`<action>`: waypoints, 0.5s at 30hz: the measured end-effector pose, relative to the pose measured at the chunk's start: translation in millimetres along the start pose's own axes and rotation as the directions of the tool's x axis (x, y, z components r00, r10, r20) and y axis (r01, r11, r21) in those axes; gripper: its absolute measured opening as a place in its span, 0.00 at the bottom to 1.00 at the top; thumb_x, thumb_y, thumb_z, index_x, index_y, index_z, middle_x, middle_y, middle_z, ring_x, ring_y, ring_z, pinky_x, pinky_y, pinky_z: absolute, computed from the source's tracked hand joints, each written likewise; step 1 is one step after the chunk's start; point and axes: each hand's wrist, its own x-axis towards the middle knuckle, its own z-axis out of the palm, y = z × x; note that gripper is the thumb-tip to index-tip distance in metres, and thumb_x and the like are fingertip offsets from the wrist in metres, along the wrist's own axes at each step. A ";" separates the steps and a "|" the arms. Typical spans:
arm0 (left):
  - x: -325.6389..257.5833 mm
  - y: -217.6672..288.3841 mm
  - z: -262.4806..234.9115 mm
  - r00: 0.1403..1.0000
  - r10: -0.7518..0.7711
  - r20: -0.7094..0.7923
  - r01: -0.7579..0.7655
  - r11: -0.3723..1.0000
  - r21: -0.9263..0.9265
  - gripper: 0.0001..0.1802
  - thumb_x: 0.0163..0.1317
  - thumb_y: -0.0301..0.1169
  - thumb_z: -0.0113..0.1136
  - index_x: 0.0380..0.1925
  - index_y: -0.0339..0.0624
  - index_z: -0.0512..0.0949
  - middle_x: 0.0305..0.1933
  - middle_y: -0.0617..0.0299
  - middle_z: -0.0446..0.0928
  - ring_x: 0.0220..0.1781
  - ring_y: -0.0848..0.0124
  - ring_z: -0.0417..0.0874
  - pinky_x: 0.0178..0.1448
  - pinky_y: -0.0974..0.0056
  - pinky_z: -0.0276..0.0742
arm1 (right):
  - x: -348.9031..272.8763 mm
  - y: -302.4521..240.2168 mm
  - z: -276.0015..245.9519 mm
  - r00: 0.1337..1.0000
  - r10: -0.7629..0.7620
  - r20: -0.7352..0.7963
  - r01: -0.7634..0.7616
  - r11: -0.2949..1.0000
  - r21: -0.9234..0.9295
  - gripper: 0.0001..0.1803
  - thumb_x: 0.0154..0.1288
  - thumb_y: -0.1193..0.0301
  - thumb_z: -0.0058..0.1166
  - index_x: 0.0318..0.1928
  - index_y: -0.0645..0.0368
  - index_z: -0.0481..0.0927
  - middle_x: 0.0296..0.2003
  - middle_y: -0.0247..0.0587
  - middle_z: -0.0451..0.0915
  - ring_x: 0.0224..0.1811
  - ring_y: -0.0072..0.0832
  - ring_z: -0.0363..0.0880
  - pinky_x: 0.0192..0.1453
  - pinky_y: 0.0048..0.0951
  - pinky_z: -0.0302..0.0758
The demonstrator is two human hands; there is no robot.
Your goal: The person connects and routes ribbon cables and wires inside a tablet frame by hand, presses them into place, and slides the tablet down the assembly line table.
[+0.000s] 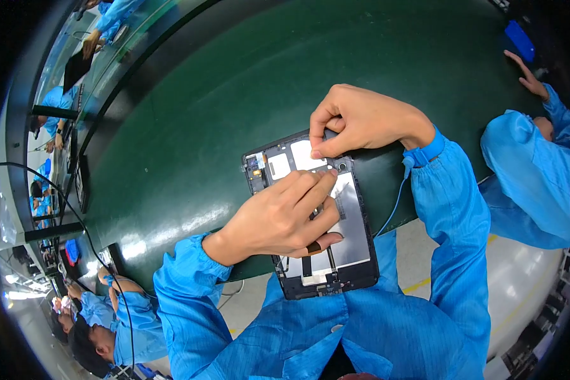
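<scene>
Head view, looking down on a bench. Left hand (278, 218) lies palm-down across the middle of an opened tablet (310, 215), fingers loosely curled and extended toward the upper end, the index fingertip pressing on the silver inner panel near a small round camera part (342, 166); it clasps nothing, and the thumb rests along the panel's lower half. Right hand (361, 120) is bunched at the tablet's top edge, thumb and forefinger pinched together on the white area there; what sits between them is too small to tell. A blue wrist strap (426, 152) circles the right wrist, and a thin blue cord (392, 206) runs down from it past the tablet's right side. Both forearms wear blue sleeves (453, 209). The tablet, back cover off, rests at the near edge of a dark green conveyor belt (234, 82), its lower end overhanging toward the person's body. Another person in blue (525, 171) sits to the right, one hand raised at the belt; further blue-clad workers (98, 323) appear at lower left.
</scene>
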 end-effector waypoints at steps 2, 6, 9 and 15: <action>0.7 0.1 0.3 1.000 0.015 -0.002 -0.015 0.999 0.045 0.27 0.63 0.50 0.75 0.42 0.34 0.81 0.62 0.37 0.83 0.49 0.53 0.86 0.51 0.55 0.87 | 0.0 0.1 -0.5 1.000 0.014 0.002 -0.014 1.000 0.003 0.13 0.66 0.65 0.76 0.39 0.64 0.94 0.17 0.22 0.55 0.20 0.19 0.54 0.28 0.34 0.52; -1.3 0.7 2.3 1.000 0.012 -0.012 -0.011 0.999 0.046 0.28 0.64 0.51 0.74 0.42 0.34 0.81 0.62 0.36 0.83 0.49 0.53 0.86 0.51 0.55 0.87 | 1.2 2.0 0.1 1.000 -0.027 0.006 0.027 1.000 -0.012 0.14 0.68 0.64 0.77 0.43 0.65 0.93 0.17 0.26 0.56 0.21 0.21 0.56 0.29 0.35 0.56; -0.4 1.7 -0.2 1.000 0.005 0.006 -0.005 0.999 0.047 0.29 0.64 0.52 0.74 0.43 0.34 0.81 0.63 0.37 0.82 0.51 0.52 0.86 0.52 0.53 0.87 | 0.9 3.5 2.7 0.998 -0.066 -0.021 0.065 0.997 -0.043 0.14 0.69 0.65 0.76 0.42 0.65 0.91 0.16 0.32 0.60 0.21 0.25 0.59 0.30 0.37 0.58; 3.9 14.3 -6.2 0.988 -0.046 0.145 0.033 0.995 0.089 0.35 0.65 0.60 0.69 0.48 0.35 0.79 0.65 0.34 0.78 0.56 0.48 0.85 0.59 0.50 0.86 | 1.4 2.6 8.2 0.983 -0.172 -0.068 0.161 0.977 -0.143 0.10 0.68 0.68 0.73 0.40 0.63 0.90 0.23 0.47 0.81 0.26 0.41 0.79 0.35 0.44 0.71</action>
